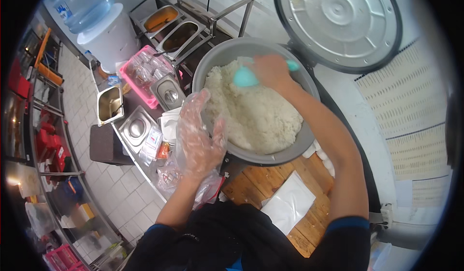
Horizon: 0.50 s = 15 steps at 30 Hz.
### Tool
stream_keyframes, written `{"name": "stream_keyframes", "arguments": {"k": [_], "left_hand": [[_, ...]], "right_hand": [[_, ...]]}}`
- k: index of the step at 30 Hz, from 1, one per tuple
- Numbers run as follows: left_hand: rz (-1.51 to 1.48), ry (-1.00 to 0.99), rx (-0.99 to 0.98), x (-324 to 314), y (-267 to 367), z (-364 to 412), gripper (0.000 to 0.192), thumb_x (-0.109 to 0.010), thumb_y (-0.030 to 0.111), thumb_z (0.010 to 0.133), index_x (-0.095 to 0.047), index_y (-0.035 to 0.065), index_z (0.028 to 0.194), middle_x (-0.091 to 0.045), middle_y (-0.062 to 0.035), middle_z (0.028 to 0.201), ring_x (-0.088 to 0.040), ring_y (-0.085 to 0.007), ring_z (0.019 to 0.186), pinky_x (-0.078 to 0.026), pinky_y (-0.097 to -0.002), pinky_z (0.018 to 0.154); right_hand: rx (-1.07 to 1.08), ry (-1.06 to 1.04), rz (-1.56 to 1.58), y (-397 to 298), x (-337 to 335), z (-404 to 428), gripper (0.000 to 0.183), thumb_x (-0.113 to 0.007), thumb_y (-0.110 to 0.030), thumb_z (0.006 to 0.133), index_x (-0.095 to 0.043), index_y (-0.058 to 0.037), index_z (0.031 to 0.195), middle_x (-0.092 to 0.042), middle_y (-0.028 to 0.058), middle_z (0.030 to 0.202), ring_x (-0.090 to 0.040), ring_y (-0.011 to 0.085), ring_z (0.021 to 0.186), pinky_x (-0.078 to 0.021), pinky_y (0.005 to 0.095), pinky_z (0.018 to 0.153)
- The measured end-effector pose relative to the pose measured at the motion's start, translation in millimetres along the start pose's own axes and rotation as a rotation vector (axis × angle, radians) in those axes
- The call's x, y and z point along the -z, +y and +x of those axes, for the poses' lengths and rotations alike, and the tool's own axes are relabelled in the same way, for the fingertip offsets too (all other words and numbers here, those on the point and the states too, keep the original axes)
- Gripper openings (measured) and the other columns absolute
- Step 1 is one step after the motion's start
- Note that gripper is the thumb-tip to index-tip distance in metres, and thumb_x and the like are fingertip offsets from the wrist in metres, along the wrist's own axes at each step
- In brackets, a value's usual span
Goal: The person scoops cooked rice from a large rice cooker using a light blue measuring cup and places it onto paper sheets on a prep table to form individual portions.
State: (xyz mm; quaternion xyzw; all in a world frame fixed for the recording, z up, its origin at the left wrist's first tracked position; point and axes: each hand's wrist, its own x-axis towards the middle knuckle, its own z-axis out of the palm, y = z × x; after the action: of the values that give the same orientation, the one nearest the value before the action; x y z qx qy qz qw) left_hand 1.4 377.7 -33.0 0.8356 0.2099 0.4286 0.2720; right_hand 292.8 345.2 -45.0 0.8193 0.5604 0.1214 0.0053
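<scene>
A wide grey pot (pixel 253 158) holds a large mass of cooked white rice (pixel 268 119). Inside it, at the far side, my bare right hand (pixel 270 70) is closed around the handle of a turquoise plastic scoop (pixel 245 77), whose bowl touches the rice. My left hand (pixel 203 133) wears a clear plastic glove and is at the pot's left rim, fingers spread, with nothing seen in it. Below the pot, white paper sheets (pixel 290 202) lie on a wooden board (pixel 250 187).
The pot's round metal lid (pixel 337 17) stands raised behind it. To the left are a pink basket (pixel 141 90) of plastic-wrapped items, steel food pans (pixel 181 35) and lidded steel containers (pixel 136 126). A water dispenser (pixel 108 35) stands farther back.
</scene>
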Motion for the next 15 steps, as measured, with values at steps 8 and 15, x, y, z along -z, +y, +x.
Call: {"name": "stream_keyframes", "arguments": {"k": [8,15], "left_hand": [[-0.024,0.111,0.046,8,-20,3,0.065,-0.068,0.015,0.083,-0.042,-0.0031,0.139,-0.050,-0.0214,0.137,-0.044,-0.0451,0.129,-0.034,-0.0532,0.108],[-0.058,0.041,-0.002,10,-31,2,0.071,-0.069,0.017,0.080,-0.039,-0.0035,0.141,-0.051,-0.0230,0.136,-0.044,-0.0479,0.127,-0.033,-0.0553,0.109]], "right_hand": [[0.020,-0.518,0.061,-3,2,2,0.067,-0.036,-0.055,0.101,-0.073,-0.0026,0.082,-0.070,0.0220,0.087,-0.068,0.0397,0.088,-0.0533,0.0478,0.081],[-0.090,-1.053,0.239,-16,31,-45,0.078,-0.029,-0.059,0.102,-0.069,0.0042,0.081,-0.069,0.0246,0.088,-0.067,0.0402,0.089,-0.0509,0.0477,0.084]]}}
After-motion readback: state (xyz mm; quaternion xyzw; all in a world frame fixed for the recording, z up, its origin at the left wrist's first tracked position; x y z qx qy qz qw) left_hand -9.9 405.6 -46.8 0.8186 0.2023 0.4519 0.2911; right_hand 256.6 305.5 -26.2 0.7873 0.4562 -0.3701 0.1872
